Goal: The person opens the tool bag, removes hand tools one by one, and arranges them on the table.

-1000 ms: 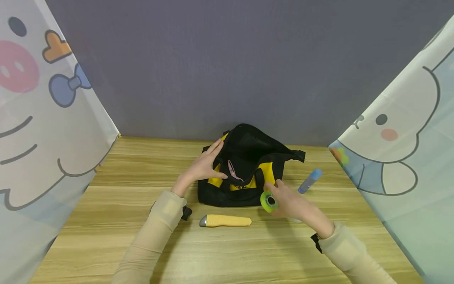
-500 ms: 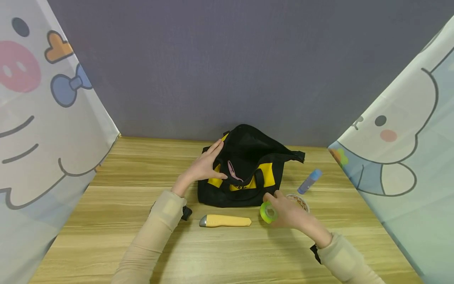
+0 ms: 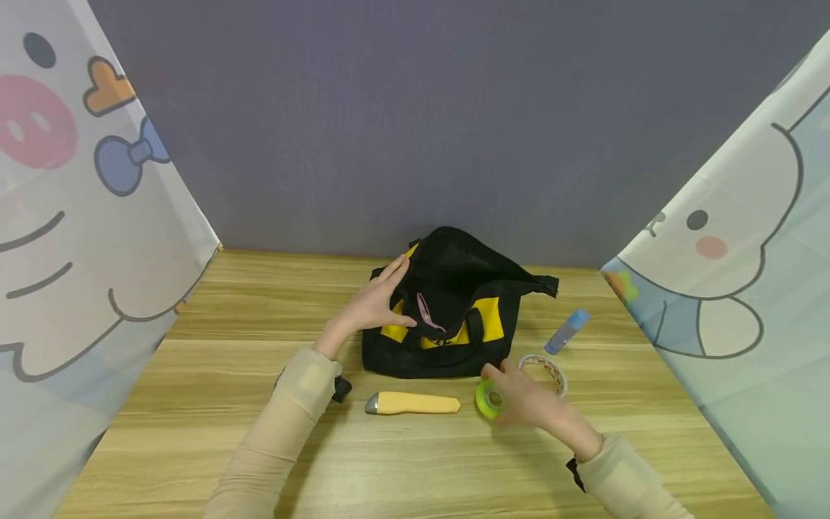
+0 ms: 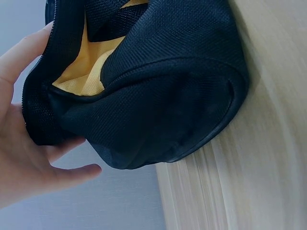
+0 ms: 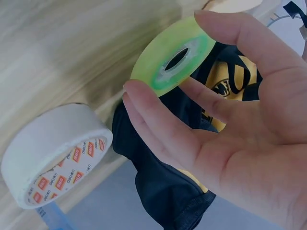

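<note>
A black and yellow bag (image 3: 431,366) stands unzipped against the back wall, its mouth gaping upward. My left hand (image 3: 372,303) rests at the left end of that mouth, fingers and thumb spread wide; in the left wrist view the zip edge (image 4: 36,96) lies against the palm. Just in front of the bag's right corner, my right hand (image 3: 528,400) pinches a green tape roll (image 5: 148,60) between thumb and fingertips, low over the table. Inside the bag shows a slim pink object (image 3: 424,313).
A yellow box cutter (image 3: 415,403) lies in front of the bag. Right beside my right hand lies a white tape roll (image 3: 556,373) with a printed core. A blue glue stick (image 3: 565,333) lies farther back. Printed cloth (image 3: 713,281) borders the wooden table on both sides.
My right hand has moved down and slightly toward me with the green tape roll, bringing the white tape roll into sight. The left hand and the bag have stayed put.
</note>
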Tool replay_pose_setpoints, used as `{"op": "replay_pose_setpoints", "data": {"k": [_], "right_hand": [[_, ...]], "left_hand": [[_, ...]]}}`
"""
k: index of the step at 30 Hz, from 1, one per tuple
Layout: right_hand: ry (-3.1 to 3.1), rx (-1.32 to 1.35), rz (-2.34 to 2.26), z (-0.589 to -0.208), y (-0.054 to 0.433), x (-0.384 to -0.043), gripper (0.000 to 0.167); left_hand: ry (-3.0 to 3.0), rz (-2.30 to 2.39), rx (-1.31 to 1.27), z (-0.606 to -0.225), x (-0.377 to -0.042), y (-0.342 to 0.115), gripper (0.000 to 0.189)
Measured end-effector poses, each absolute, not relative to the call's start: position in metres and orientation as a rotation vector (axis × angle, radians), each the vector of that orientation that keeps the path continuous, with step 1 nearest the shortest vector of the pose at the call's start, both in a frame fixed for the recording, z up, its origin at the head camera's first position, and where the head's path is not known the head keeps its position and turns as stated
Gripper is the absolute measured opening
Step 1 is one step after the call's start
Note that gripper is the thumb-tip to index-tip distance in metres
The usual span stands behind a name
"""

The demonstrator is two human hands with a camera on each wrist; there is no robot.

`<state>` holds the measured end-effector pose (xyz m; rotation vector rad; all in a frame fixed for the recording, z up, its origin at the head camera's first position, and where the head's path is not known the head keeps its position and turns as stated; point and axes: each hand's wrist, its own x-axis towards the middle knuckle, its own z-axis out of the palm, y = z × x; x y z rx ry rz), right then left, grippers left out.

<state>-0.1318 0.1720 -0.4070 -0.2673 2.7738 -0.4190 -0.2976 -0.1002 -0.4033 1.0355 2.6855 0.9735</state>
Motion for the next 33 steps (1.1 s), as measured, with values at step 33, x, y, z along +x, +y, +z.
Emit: {"op": "replay_pose_setpoints", "data": {"k": [33], "right_hand": [[2.782, -0.258, -0.296, -0.425, 0.161, -0.128, 0.065]], "left_hand": [[2.684, 0.974, 1.025, -0.406, -0.299, -0.098, 0.116]]}}
